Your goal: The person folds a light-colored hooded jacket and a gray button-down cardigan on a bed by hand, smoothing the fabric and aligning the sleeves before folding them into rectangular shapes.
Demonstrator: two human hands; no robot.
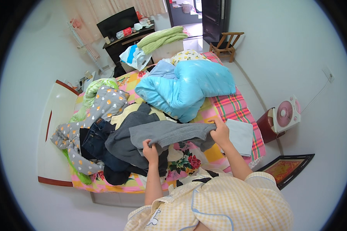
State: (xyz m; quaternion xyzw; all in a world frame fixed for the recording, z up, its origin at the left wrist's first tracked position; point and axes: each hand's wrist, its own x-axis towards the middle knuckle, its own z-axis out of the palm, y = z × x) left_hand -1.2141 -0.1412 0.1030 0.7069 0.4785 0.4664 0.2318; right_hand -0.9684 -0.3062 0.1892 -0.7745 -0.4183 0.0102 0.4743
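Both my hands grip a grey knitted sweater above the bed. My left hand pinches its near left part, while my right hand is closed around its right end beside the ribbed band. The rest of the sweater trails left over a heap of clothes. In that heap I see dark blue jeans, a pale yellow garment and a black garment. Right of my right hand lies a folded light grey cloth.
A light blue quilt is bunched on the bed's far half. A grey patterned quilt lies by the white headboard. At right stand a box fan and a framed picture; a wooden chair is near the door.
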